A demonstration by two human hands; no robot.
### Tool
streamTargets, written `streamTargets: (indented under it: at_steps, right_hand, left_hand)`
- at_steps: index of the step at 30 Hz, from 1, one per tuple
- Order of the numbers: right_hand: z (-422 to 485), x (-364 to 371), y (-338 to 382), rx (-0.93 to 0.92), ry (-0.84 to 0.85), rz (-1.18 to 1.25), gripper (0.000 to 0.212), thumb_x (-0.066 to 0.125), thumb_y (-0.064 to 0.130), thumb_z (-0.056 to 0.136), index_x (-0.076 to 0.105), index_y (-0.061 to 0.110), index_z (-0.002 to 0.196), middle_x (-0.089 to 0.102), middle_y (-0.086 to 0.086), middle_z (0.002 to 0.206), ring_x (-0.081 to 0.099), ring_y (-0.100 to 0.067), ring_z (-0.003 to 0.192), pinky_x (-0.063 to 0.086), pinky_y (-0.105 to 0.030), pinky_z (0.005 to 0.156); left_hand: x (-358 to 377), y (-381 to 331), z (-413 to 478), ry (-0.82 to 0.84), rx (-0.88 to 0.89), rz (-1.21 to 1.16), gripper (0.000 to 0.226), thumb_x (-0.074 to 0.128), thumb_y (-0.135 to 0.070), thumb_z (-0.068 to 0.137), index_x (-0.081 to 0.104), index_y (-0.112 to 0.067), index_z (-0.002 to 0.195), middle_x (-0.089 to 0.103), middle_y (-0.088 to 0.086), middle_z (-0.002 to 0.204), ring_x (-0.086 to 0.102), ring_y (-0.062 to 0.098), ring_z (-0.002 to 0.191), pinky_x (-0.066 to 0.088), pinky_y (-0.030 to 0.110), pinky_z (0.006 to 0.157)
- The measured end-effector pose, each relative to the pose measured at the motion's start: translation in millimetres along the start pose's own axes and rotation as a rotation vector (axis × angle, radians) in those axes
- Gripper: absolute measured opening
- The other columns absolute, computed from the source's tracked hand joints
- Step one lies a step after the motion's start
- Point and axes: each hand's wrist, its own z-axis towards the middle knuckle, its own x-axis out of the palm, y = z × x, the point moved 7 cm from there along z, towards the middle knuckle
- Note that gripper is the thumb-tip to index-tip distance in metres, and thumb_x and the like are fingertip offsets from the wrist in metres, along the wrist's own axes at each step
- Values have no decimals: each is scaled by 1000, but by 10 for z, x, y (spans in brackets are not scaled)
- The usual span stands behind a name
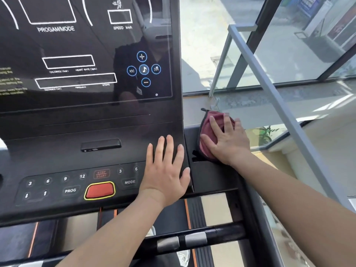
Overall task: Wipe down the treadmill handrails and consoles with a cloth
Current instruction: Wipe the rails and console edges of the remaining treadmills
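The black treadmill console [77,122] fills the left and centre, with a glossy display above and a button panel below. My left hand [165,170] lies flat with straight fingers on the console's lower right corner, beside the MODE key. My right hand [225,139] presses a dark red cloth [207,128] with spread fingers onto the black side ledge [212,176] just right of the console. A black handrail bar with silver grip sensors [181,241] crosses the bottom of the view under both forearms.
A red stop button [99,190] with a yellow rim sits on the button panel. A grey metal rail [273,97] slants down the right side in front of glass windows. The treadmill belt with orange stripes [187,214] shows below the console.
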Motion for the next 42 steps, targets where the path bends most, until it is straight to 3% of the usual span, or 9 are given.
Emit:
streamTargets:
  at_steps: [6,10,15,25,29,32,36,39,42]
  right_hand:
    - [-199,132,381,-75,-43,-29,70,4,64,100,2,38,164,-4,-11,173,-7,-49,155,-6,-63,124]
    - [-863,321,477,-256,2,43,67,11,66,101,8,42,164,-2,-8,174,-2,-48,156,4,-61,126]
    - [-754,141,121,-329,14,73,61,-1,71,98,11,59,157,-3,13,172,-4,-15,160,1,-41,130]
    - [-1020,219,-318,-86,-73,282,44,43,32,104,56,17,143,7,2,173,15,-29,159,6,-33,126]
    - [-1547,351,-251,-289,-118,269,52,49,34,95,58,26,146,28,2,168,15,-37,158,1,-34,125]
    - [-1753,322,-374,-416,-79,553,30,59,28,93,79,21,114,53,-1,154,20,-27,158,19,-44,129]
    - [-2357,275,-1209,84,-341,997,21,70,21,96,79,25,114,69,8,133,58,3,126,43,-27,114]
    - [-2906,731,-1568,398,-146,1021,14,66,34,98,76,31,108,72,19,100,64,9,90,51,-13,82]
    - [-3356,1178,-1647,546,26,1049,33,56,49,100,74,24,91,74,6,84,70,-11,80,59,-36,81]
  left_hand:
    - [2,-5,-7,8,0,12,69,34,-51,99,41,-12,155,20,24,167,16,45,153,15,64,121]
    - [7,7,-15,-14,4,-6,68,37,-51,99,42,-11,154,21,24,166,16,45,154,16,65,121]
    - [3,14,6,-38,6,-22,68,38,-51,97,46,-11,152,26,24,165,20,45,152,16,65,121]
    - [-13,-18,-7,54,-35,53,69,26,-44,95,42,-12,154,18,23,167,16,42,154,15,65,121]
    - [-334,-899,30,-83,375,-195,67,33,-15,84,47,-4,149,25,22,166,21,40,155,22,58,124]
    - [-235,-1602,205,183,493,-473,56,36,-11,99,42,-12,154,36,8,164,19,24,157,14,40,128]
    - [17,-1761,443,216,485,-467,51,31,-39,105,52,-19,147,50,0,154,29,19,152,15,42,127]
    - [100,-1787,568,205,511,-236,59,27,-46,100,51,-22,148,42,2,157,21,24,152,6,46,128]
    - [164,-1962,441,229,500,-145,57,23,-45,101,47,-25,148,34,1,161,8,24,155,-5,48,128]
